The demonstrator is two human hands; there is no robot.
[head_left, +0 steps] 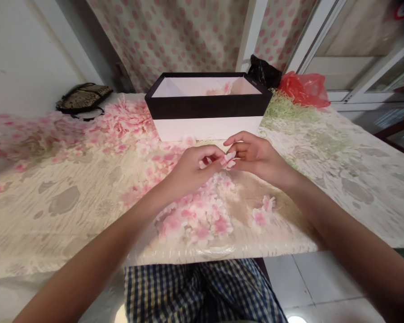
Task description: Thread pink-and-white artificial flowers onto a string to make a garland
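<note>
My left hand and my right hand meet above the table, their fingertips pinching a small pink-and-white fabric blossom between them. Just below my left hand lies a heap of similar blossoms. A single loose blossom rests to the right of that heap. A larger spread of pink blossoms covers the far left of the table. Behind my hands stands an open rectangular box with a black upper band and white lower part, holding some pink blossoms.
The table has a crinkled, patterned cover. At its far end lie a dark patterned bag, a black plastic bag, a red plastic bag and pale green shredded filler. Checked cloth shows below the near edge.
</note>
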